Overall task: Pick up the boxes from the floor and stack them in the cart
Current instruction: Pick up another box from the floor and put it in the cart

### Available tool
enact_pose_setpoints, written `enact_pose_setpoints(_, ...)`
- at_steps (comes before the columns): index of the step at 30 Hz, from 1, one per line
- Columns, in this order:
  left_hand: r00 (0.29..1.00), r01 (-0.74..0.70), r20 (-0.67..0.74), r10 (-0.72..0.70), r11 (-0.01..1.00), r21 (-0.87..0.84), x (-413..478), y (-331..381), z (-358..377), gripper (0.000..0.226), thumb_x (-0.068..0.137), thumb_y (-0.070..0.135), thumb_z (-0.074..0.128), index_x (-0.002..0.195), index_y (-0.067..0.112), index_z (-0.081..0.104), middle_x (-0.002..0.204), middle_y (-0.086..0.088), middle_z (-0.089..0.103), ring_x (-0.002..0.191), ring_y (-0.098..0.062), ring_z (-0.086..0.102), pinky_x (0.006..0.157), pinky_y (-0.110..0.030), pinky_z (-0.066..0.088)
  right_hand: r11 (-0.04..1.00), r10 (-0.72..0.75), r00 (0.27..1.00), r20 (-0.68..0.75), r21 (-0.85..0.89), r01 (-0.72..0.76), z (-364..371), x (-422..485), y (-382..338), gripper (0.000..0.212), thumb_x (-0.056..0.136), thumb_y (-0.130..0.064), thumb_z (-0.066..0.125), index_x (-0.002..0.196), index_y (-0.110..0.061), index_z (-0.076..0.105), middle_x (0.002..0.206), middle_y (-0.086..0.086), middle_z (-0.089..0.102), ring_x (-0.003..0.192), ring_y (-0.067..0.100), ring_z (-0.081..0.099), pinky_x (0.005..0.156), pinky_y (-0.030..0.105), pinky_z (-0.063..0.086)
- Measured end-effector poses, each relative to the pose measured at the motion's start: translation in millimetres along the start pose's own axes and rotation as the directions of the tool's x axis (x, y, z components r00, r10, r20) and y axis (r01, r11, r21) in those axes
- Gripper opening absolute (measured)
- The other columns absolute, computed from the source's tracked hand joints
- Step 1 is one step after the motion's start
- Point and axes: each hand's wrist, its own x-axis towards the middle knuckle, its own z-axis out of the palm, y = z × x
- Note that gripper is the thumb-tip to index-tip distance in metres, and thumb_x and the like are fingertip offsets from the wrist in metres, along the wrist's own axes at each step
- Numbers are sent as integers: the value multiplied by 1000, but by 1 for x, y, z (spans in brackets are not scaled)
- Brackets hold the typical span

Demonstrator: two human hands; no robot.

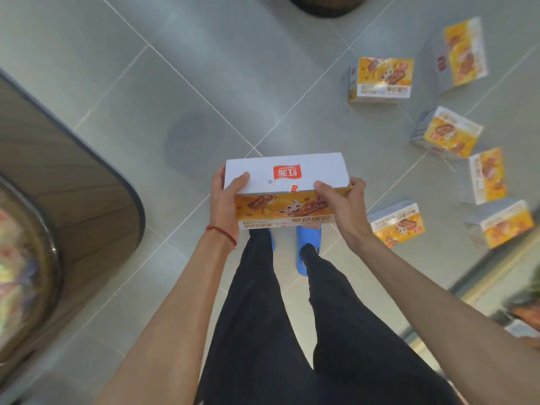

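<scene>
I hold one white and orange snack box (285, 182) level in front of me at waist height. My left hand (226, 200) grips its left end and my right hand (342, 206) grips its right end. Several more boxes of the same kind lie scattered on the grey tiled floor to my right: one (380, 80) farther out, one (463, 54) beyond it, one (447, 133) in the middle, one (488, 175) beside that, one (397, 223) near my right foot and one (502, 223) at the far right. No cart is in view.
A curved wooden display stand (73, 176) with a dark rim fills the left side, with a round metal bowl of goods (23, 258) on it. A dark round base (324, 5) sits at the top edge. A shelf edge (496, 273) runs along the lower right.
</scene>
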Motion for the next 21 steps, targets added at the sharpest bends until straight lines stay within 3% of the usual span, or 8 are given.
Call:
enact_pose_setpoints(3, 999, -44, 10, 44, 999, 13, -32, 5, -9, 60, 79, 31, 74, 134, 30, 50, 122, -3, 70, 107, -29, 71, 86, -52, 60, 997, -79, 996, 51, -3, 79, -5, -35, -6, 79, 76, -46, 78, 141, -23, 39, 131, -3, 61, 112, 13, 68, 84, 27, 58)
enact_pose_setpoints(7, 996, -91, -25, 91, 996, -25, -78, -4, -21, 67, 75, 28, 80, 134, 29, 49, 125, -3, 68, 108, -29, 70, 85, -49, 60, 977, -201, 971, 131, -41, 208, -19, -64, -2, 58, 92, -28, 75, 144, -27, 51, 123, -6, 70, 106, 8, 71, 79, 25, 59)
enact_pose_setpoints(9, 992, -111, -60, 108, 993, -48, -103, -14, -27, 72, 72, 30, 83, 134, 31, 48, 126, -3, 67, 110, -30, 69, 91, -54, 58, 966, -226, 954, 195, -84, 246, -23, -80, 0, 66, 90, -40, 76, 148, -34, 47, 131, -1, 65, 110, 9, 68, 83, 25, 61)
enact_pose_setpoints(11, 984, -140, -121, 128, 986, -93, -131, -26, -31, 73, 70, 31, 84, 134, 31, 48, 126, -3, 66, 111, -30, 68, 91, -53, 57, 957, -227, 941, 252, -118, 263, -28, -92, 4, 79, 79, -59, 77, 148, -44, 43, 137, 5, 57, 117, 15, 65, 93, 36, 61)
enact_pose_setpoints(15, 947, -242, -258, 191, 952, -186, -195, -56, -34, 68, 76, 26, 81, 133, 33, 46, 127, -1, 65, 113, -26, 67, 91, -46, 59, 925, -256, 885, 389, -167, 341, -41, -114, 10, 84, 73, -59, 81, 147, -49, 42, 137, 5, 56, 119, 16, 63, 99, 45, 57)
enact_pose_setpoints(18, 915, -299, -346, 208, 924, -237, -245, -82, -35, 73, 77, 28, 80, 138, 32, 41, 130, 0, 63, 116, -25, 66, 92, -45, 59, 899, -281, 820, 498, -163, 407, -51, -142, 14, 77, 82, -43, 80, 149, -43, 42, 138, -4, 54, 121, 12, 60, 86, 34, 59)
enact_pose_setpoints(21, 875, -361, -437, 209, 884, -299, -292, -109, -36, 74, 78, 27, 80, 140, 32, 40, 133, -1, 61, 118, -26, 65, 90, -43, 59, 877, -291, 753, 591, -150, 456, -60, -174, 21, 70, 89, -28, 77, 149, -38, 43, 134, -12, 64, 118, 10, 64, 78, 18, 58)
